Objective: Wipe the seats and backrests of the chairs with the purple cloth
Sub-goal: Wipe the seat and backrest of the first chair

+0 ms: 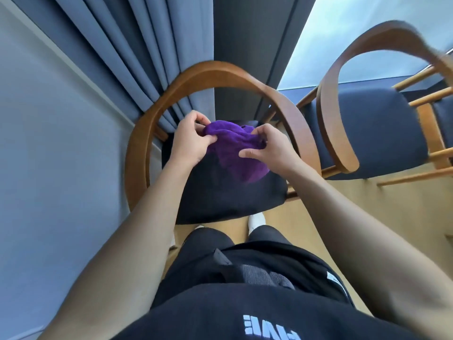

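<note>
**Both hands gathering the purple cloth over the near chair**

Our fingers come first: on the left hand the thumb and fingertips are pinched shut on the cloth's upper left edge, and on the right hand the fingers are curled closed around its upper right edge, the index finger lying flat across the fabric. Between them the purple cloth is bunched at the top and hangs in a loose rounded fold over the seat of the near chair; whether its lower edge touches the cushion we cannot tell.

We judge the cloth light, soft and limp. Its nap looks like towelling or microfibre, so it should grip rather than slip, and nothing about it is fragile. It will not hold a shape by itself, so we would take it by the edges or fold it into a pad under a flat palm before wiping.

The seat is a dark, matte upholstered cushion, squarish with rounded corners. Around it runs the curved backrest, a smooth band of bent wood in a warm brown with a slight sheen. Just to the right stands a second chair, with the same bent-wood hoop and a blue-grey cushion. Behind are pleated grey-blue curtains; below is a pale wooden floor.
</note>
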Motion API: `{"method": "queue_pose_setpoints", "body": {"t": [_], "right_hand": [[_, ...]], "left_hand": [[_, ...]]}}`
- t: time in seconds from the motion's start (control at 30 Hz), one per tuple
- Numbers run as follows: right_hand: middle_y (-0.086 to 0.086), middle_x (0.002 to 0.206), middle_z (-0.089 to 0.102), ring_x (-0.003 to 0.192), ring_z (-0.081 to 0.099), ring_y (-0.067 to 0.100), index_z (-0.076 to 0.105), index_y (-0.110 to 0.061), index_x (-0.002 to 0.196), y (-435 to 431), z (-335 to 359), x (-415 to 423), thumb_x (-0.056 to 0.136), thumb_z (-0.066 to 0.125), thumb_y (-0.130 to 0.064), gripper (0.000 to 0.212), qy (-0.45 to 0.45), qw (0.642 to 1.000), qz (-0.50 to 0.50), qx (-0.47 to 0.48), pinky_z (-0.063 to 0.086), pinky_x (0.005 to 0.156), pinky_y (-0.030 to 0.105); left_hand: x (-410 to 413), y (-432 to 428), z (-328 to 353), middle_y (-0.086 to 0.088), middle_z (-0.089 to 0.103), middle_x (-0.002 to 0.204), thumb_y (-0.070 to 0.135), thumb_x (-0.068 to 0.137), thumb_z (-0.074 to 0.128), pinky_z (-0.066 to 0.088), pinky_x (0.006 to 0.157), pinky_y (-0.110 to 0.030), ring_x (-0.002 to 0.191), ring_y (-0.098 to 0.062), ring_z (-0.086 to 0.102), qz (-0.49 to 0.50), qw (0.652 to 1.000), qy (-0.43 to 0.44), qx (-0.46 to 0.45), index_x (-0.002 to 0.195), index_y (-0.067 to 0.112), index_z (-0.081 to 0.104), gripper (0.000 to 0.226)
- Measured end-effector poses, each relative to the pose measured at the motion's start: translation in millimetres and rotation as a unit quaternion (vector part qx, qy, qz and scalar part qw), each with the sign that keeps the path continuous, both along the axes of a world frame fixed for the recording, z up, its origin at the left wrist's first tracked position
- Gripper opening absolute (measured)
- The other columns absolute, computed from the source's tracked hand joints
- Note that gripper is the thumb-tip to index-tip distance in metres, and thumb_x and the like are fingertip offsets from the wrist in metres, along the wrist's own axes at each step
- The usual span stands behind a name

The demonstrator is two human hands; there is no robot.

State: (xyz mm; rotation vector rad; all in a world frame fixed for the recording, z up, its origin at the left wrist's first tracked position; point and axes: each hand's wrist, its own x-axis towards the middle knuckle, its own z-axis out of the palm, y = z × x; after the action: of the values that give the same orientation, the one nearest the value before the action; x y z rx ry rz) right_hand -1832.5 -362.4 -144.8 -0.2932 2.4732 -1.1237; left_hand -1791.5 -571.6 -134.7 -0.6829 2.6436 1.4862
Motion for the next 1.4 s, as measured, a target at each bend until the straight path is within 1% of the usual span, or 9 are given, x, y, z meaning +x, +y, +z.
{"method": "queue_pose_setpoints", "body": {"t": [0.2,0.37,0.47,0.57,0.83,1.03,1.13,1.27,1.4], "right_hand": [[-0.015,0.09,0.054,0.087,0.059,0.006,0.056,-0.03,0.108,0,29,-26,0.085,0.076,-0.013,0.035,0.049,0.997,0.047,0.027,0.055,0.073,0.023],[-0.01,0.1,0.057,0.083,0.055,0.001,0.045,-0.022,0.138,-13,57,-44,0.091,0.07,-0.025,0.053,0.122,0.99,0.001,0.064,0.043,0.069,0.007],[0.008,0.106,0.062,0.09,0.061,0.021,0.063,-0.011,0.119,-19,73,-60,0.095,0.064,-0.035,0.033,0.112,0.987,-0.003,0.113,0.054,0.082,0.036],[0.004,0.081,0.063,0.077,0.06,0.023,0.066,-0.015,0.086,-20,84,-69,0.1,0.054,-0.041,0.031,0.129,0.987,0.004,0.096,0.048,0.069,0.035],[0.003,0.071,0.055,0.068,0.051,0.021,0.048,-0.012,0.083,-21,86,-74,0.104,0.038,-0.048,0.042,0.123,0.992,-0.015,0.003,0.035,0.057,0.032],[0.002,0.095,0.058,0.083,0.06,0.015,0.041,-0.013,0.11,-17,86,-78,0.096,0.059,-0.045,0.039,0.027,1.0,0.008,-0.013,0.053,0.064,0.035],[0.006,0.106,0.059,0.092,0.066,0.022,0.036,-0.02,0.122,-9,87,-75,0.084,0.073,-0.021,0.052,-0.031,0.997,0.064,-0.036,0.061,0.075,0.044],[-0.003,0.107,0.064,0.097,0.064,0.018,0.055,-0.023,0.122,-9,79,-69,0.09,0.067,-0.011,0.036,0.052,0.993,0.106,-0.008,0.057,0.081,0.035],[-0.01,0.097,0.06,0.086,0.059,0.009,0.051,-0.02,0.118,-8,66,-58,0.098,0.061,-0.023,0.023,0.108,0.994,0.005,-0.015,0.05,0.078,0.028]], "left_hand": [[-13,-25,46,0.005,0.067,0.104,0.003,0.076,0.08,0.054,0.083,-0.024,0.098,-0.014,0.065,-0.027,0.999,0.042,-0.015,0.115,0.026,0.059,0.049],[-26,-27,75,-0.007,0.066,0.118,0.011,0.084,0.076,0.046,0.091,-0.028,0.11,-0.022,0.061,0.034,0.984,0.066,-0.161,0.121,0.012,0.063,0.04],[-32,-31,87,-0.01,0.066,0.112,0.017,0.084,0.077,0.043,0.082,-0.027,0.106,-0.026,0.06,0.061,0.976,0.078,-0.191,0.114,0.008,0.065,0.033],[-35,-35,91,-0.01,0.069,0.104,0.027,0.086,0.076,0.05,0.083,-0.036,0.099,-0.026,0.062,0.061,0.978,0.084,-0.183,0.105,0.007,0.068,0.028],[-43,-37,82,0.006,0.053,0.073,0.038,0.104,0.043,0.033,0.065,-0.034,0.079,-0.024,0.056,0.035,0.991,0.024,-0.124,0.089,0.018,0.051,0.026],[-48,-38,77,0.001,0.063,0.097,0.037,0.096,0.061,0.047,0.068,-0.028,0.081,-0.013,0.061,0.071,0.996,0.03,0.033,0.099,0.022,0.056,0.016],[-41,-37,80,-0.004,0.065,0.111,0.019,0.078,0.084,0.057,0.064,-0.026,0.085,-0.01,0.069,0.042,0.985,-0.025,0.163,0.116,0.015,0.057,0.046],[-35,-27,83,-0.007,0.045,0.147,-0.01,0.062,0.082,0.05,0.101,-0.039,0.123,-0.024,0.055,-0.039,0.996,-0.078,0.031,0.152,0.02,0.03,0.108],[-30,-12,76,-0.012,0.043,0.149,0.004,0.083,0.075,0.042,0.108,-0.042,0.131,-0.032,0.049,0.011,0.992,-0.081,-0.101,0.151,0.019,0.026,0.085]]}}
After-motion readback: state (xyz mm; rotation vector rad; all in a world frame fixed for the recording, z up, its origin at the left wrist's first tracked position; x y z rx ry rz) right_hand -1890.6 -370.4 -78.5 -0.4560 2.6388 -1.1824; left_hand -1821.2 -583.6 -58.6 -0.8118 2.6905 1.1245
